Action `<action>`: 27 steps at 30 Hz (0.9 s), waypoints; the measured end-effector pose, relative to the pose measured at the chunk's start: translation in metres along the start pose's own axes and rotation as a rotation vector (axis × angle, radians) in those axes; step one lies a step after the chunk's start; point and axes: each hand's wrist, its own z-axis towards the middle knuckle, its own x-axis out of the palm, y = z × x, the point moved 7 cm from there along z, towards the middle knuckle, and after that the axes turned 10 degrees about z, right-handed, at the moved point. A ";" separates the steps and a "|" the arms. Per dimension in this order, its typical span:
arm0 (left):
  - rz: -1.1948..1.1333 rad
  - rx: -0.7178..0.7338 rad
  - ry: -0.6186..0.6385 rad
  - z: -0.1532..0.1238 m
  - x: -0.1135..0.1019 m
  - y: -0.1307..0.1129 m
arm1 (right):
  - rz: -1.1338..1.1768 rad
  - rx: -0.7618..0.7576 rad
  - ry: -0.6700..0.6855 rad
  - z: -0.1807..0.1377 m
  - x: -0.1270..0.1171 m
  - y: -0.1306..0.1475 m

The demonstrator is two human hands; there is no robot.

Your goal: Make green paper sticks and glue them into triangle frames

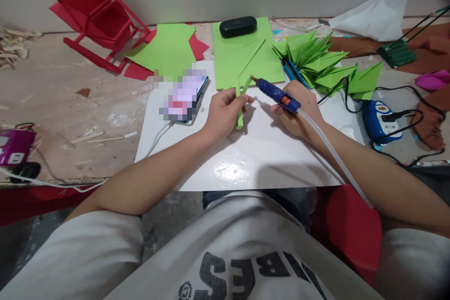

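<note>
My left hand (227,110) pinches a folded green paper strip (239,119) above the white board (211,164). In my right hand (298,108) is a blue hot glue gun (276,93), with a long clear glue stick (330,154) trailing from its back end. The gun's nozzle points left and is at the upper end of the green strip; whether it touches the paper I cannot tell. Behind my hands lies a green sheet (242,56), with a thin green strip (253,58) across it and a black case (238,26) on its far part.
A phone (186,96) with a cable lies left of my hands. Folded green paper spikes (316,58) stand behind the right hand, near a blue power socket (381,119) with black cords. A red paper rocking chair (101,26) is at the back left, wood scraps (14,49) beyond it.
</note>
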 end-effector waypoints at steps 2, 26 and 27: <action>-0.003 -0.007 -0.002 0.000 -0.001 0.000 | -0.012 0.000 -0.007 0.000 -0.001 -0.001; -0.144 -0.136 0.086 -0.001 0.001 -0.020 | 0.019 0.015 -0.024 -0.001 -0.007 -0.005; -0.137 -0.116 0.089 0.000 0.000 -0.021 | 0.021 0.020 -0.024 0.000 -0.007 -0.006</action>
